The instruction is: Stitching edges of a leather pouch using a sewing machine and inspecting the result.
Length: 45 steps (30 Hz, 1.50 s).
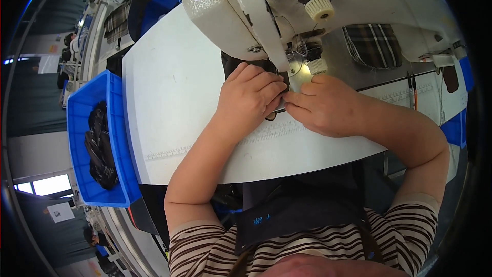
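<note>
A white industrial sewing machine [225, 20] stands over the white worktable [164, 97]. Dark fabric [230, 64] lies beneath its head, partly covered by my hands. My left hand [251, 95] rests on this piece with curled fingers, gripping it just left of the presser area. My right hand [325, 105], just right of it, has its fingers bent toward the fabric's near edge, the tips pinched there close to my left fingertips. A small dark loop shows below my left fingers. The exact edge held is partly hidden.
A blue bin [74, 138] with black material [97, 143] sits left of the table. Plaid fabric [374, 46] lies right of the needle, near scissors and an orange-handled tool [415, 92]. Rulers line the tabletop. More blue bins and other workstations with people appear around the edges.
</note>
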Tool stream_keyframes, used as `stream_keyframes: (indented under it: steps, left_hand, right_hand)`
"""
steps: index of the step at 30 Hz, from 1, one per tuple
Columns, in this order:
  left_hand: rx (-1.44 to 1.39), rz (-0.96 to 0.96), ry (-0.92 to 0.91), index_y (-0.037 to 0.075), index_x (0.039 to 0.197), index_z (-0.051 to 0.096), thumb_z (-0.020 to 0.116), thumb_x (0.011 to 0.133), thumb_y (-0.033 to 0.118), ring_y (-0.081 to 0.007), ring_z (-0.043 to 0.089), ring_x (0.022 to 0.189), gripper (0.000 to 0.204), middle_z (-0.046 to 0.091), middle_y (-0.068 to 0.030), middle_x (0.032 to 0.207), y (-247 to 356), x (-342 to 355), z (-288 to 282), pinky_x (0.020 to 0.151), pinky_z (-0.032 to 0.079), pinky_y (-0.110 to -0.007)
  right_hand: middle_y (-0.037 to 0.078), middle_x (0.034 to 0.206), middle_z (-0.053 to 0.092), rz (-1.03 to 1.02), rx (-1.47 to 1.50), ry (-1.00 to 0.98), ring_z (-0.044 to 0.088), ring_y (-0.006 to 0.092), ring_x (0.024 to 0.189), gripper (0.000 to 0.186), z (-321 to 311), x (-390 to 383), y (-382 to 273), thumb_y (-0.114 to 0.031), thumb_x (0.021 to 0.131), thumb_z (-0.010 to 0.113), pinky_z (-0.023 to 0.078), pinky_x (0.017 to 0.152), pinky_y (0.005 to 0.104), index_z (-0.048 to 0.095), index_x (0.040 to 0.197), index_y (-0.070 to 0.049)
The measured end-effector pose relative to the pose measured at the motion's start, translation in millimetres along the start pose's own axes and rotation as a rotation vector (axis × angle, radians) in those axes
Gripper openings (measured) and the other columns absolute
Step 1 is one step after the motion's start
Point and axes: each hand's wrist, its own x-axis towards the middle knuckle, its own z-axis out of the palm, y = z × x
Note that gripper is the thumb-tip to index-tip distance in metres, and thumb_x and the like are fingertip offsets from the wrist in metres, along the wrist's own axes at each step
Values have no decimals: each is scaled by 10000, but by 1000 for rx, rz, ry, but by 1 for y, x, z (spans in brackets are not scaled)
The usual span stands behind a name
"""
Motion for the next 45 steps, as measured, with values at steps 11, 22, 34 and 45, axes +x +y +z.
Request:
stream_keyframes:
  steps: [11,22,34,45]
  left_hand:
    - [-90,-25,-17,68,989,777,795,722,95,-205,630,933,269,715,2,1012,2,-5,-2,850,530,-334]
    - [-6,-82,-59,121,1029,794,797,696,72,-195,668,953,336,739,21,1067,12,-2,-4,813,580,-316]
    - [37,-55,50,86,1000,766,775,749,125,-191,640,995,255,697,22,995,-6,5,7,842,517,-333]
    - [-122,-198,-64,105,1097,736,782,768,96,-236,651,1095,332,706,-6,1098,-6,1,-1,864,559,-373]
  right_hand:
    - [75,894,662,-38,-86,31,616,195,766,143,1,2,-10,-125,770,656,488,651,341,663,870,-22]
    - [117,949,698,-19,-181,2,609,184,764,198,-3,4,-13,-120,756,666,454,635,317,671,917,-5]
    - [138,1022,695,135,-137,57,638,216,774,216,10,9,-2,-114,748,673,499,643,342,643,936,-10]
    - [99,980,669,100,-41,89,640,227,753,202,9,9,-1,-112,723,703,513,624,376,613,888,-37]
